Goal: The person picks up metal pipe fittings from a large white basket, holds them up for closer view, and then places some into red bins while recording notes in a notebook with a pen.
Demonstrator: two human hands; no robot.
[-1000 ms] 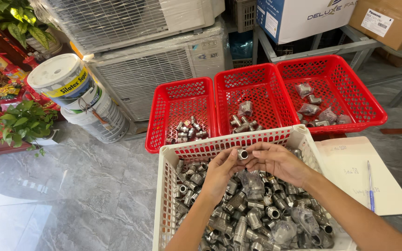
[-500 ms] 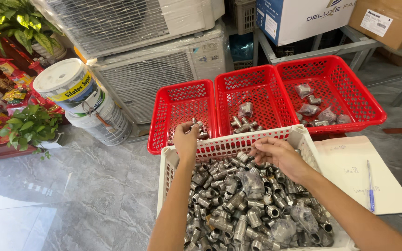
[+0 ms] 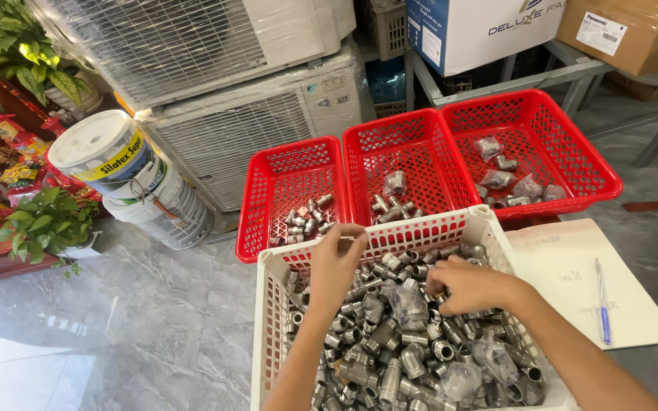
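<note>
Left hand pulled back from the left red basket to the white basket's rim. Right hand dug lower into the fittings.

Left hand: bare, no glove, ring or watch.
Right hand: bare, likewise unadorned.
Forearms: bare, no sleeves visible.

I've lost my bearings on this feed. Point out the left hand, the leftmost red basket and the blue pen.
left hand (image 3: 334,262), head view, on the back of the hand.
leftmost red basket (image 3: 287,162), head view, on its far mesh wall.
blue pen (image 3: 602,301), head view, on the middle of its barrel.
</note>
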